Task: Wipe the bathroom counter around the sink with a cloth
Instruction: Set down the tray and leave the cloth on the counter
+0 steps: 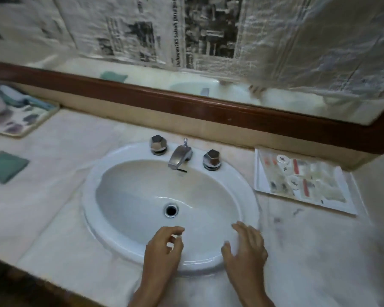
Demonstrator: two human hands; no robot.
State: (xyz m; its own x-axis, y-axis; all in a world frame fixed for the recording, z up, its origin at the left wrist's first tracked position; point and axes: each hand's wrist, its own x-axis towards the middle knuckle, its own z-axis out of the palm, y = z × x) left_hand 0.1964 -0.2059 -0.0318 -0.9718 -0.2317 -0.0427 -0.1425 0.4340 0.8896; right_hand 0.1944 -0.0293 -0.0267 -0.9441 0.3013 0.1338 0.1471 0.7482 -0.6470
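Note:
A white oval sink [93, 196] is set into a pale marble counter [60, 218]. A folded green cloth [5, 166] lies on the counter at the far left, well away from both hands. My left hand [164, 247] hovers over the sink's near rim with its fingers loosely curled and nothing in them. My right hand [246, 247] is beside it over the near right rim, fingers spread and empty. A chrome faucet [179, 157] with two knobs stands at the back of the sink.
A white tray [262, 178] of small toiletries sits on the counter right of the sink. A patterned tray [20, 120] with towels and a white cup is at the back left. A wood-framed mirror [186, 103], covered with newspaper, runs along the wall.

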